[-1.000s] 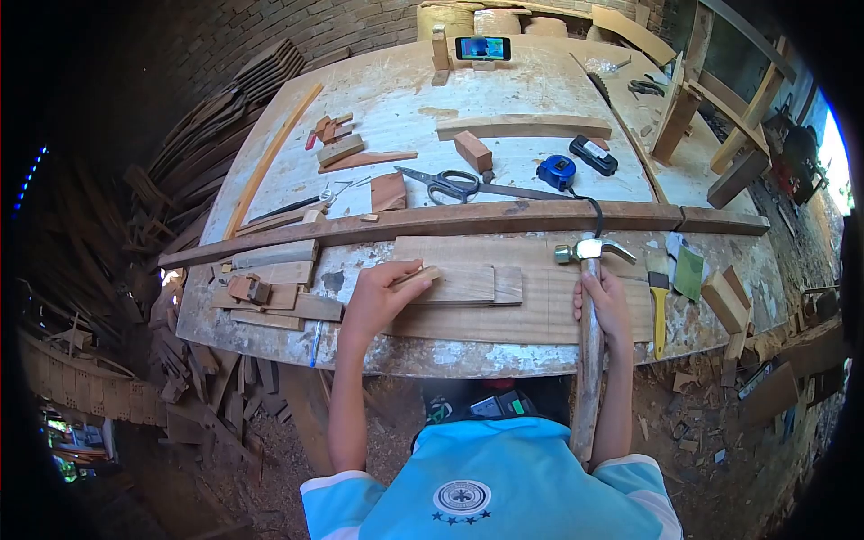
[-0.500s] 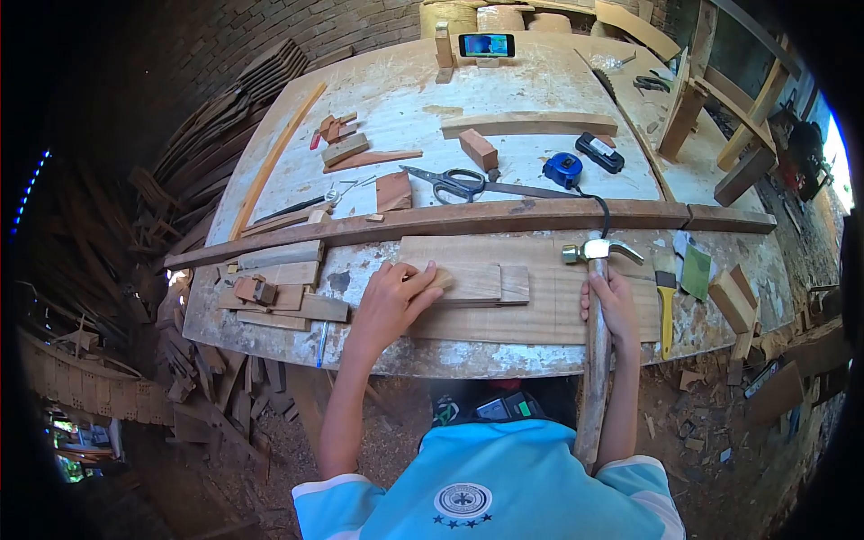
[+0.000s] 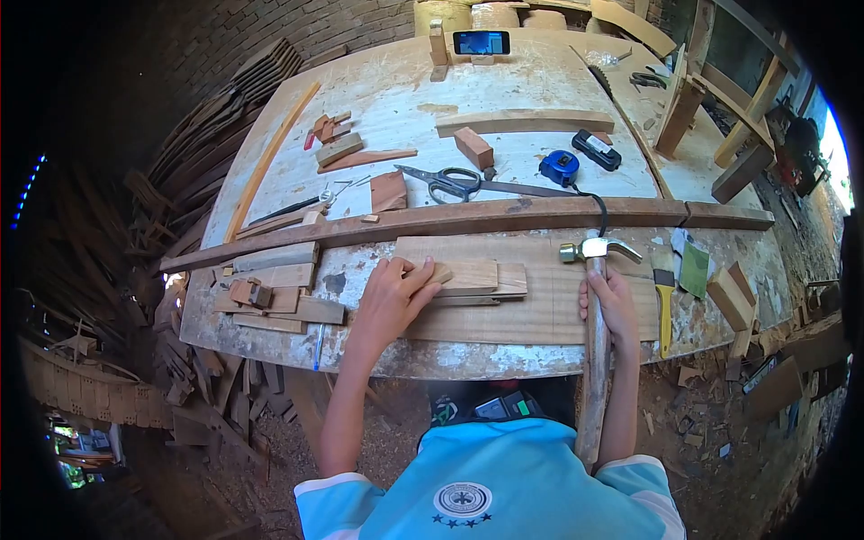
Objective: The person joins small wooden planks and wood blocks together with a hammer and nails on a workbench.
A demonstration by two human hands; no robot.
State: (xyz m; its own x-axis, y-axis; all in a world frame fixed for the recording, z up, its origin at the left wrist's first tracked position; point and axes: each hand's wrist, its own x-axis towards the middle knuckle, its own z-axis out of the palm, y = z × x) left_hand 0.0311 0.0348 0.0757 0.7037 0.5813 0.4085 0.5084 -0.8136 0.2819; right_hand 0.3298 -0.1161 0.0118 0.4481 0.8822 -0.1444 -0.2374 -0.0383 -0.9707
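My right hand (image 3: 616,304) is wrapped around the wooden handle of a claw hammer (image 3: 595,360), whose metal head points away from me over the board. My left hand (image 3: 392,295) is closed on the left end of a short wooden block (image 3: 472,275), thumb and fingers pinching it. Under that block lie another flat wood piece (image 3: 513,280) and a thin strip (image 3: 474,301). They all rest on a wide flat board (image 3: 549,319) near the bench's front edge. My left fingers partly hide the block's end.
A long dark wooden bar (image 3: 531,214) crosses the workbench (image 3: 360,358) behind the board. Beyond it are scissors (image 3: 452,184), a blue tape measure (image 3: 559,167) and a phone (image 3: 481,42). A yellow-handled brush (image 3: 664,315) lies right; wood offcuts (image 3: 279,297) and a pen (image 3: 319,346) lie left.
The block under my left hand has shifted slightly and tilted, and more of the thin strip beneath shows. My right hand and the hammer stay put. The view has moved a little.
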